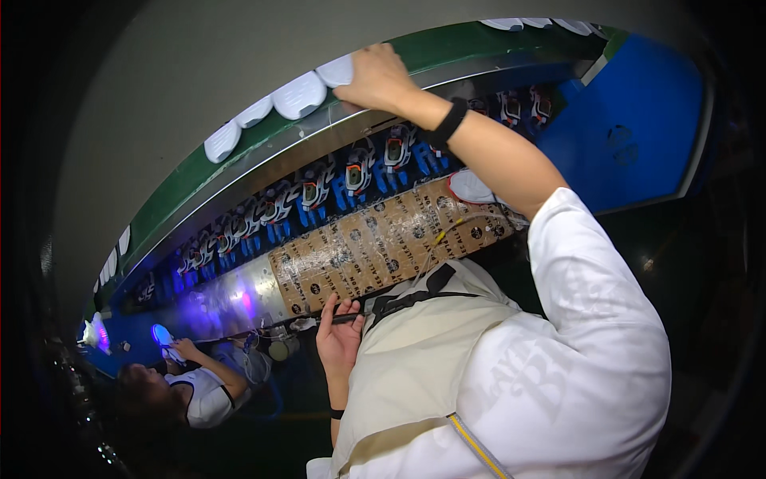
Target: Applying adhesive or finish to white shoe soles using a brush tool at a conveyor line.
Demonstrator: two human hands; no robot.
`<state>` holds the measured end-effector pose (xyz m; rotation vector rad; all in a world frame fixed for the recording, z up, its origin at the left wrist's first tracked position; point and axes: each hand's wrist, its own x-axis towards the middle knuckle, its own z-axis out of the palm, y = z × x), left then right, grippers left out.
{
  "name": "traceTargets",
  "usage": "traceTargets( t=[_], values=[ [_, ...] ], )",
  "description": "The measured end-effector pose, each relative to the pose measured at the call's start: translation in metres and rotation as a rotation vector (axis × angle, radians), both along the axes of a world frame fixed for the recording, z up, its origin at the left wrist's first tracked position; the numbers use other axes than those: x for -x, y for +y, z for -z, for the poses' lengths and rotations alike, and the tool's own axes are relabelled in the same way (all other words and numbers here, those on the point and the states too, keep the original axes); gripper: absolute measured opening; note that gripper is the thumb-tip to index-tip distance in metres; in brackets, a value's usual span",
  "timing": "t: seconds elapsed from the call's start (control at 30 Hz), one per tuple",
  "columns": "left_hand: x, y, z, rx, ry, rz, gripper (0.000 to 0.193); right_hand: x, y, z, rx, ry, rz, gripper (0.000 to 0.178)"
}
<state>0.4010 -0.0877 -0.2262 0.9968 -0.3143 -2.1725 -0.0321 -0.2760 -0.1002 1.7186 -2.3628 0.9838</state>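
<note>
So, the right hand (381, 78) is up on the green belt (447, 54), right at the edge of a white sole (333, 70). Its fingers are bent and bunched close together, but the hand itself hides the contact, so I can't tell if it's actually gripping that sole or just touching it. The arm goes over the row of shoes (357, 177) on the blue stands (351, 199), I'd guess because that's the only way to get to the belt from this side. The left hand (339, 343) is low by the near edge of the ledge, palm up, fingers loosely bent and a bit apart, next to a black bar (349, 318). Can't tell if it's holding that; maybe it's just steadying the body for the reach. The ledge has brown wrapping (343, 255) on it, probably to save the surface from scuffs or glue. A red-rimmed sole (471, 186) sits at the far right end, likely there to be handy. More soles (300, 96) lie along the belt, spaced so each is easy to grab, I reckon. Down left, a co-worker (191, 391) holds a sole glowing blue, seemingly angled toward the purple lamp (97, 334).
</note>
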Motion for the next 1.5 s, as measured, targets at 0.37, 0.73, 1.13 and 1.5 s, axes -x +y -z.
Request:
traceTargets(
  t=[0.37,0.73,1.13,1.5],
  values=[
    [-0.007,-0.010,0.002,0.046,0.003,0.007,0.038,-0.042,-0.047,0.020,0.149,-0.047,-0.059,0.086],
    [-0.002,-0.016,0.004,0.018,-0.003,0.028,0.041,0.211,0.100,-0.030,-0.162,0.383,0.645,0.084],
    [0.000,-0.012,0.000,0.015,-0.029,0.017,0.042,0.267,0.094,0.022,-0.006,0.326,0.470,0.086],
    [0.001,-0.013,0.003,0.006,-0.031,0.025,0.040,0.137,0.166,0.008,0.247,0.061,0.239,0.094]
  ],
)
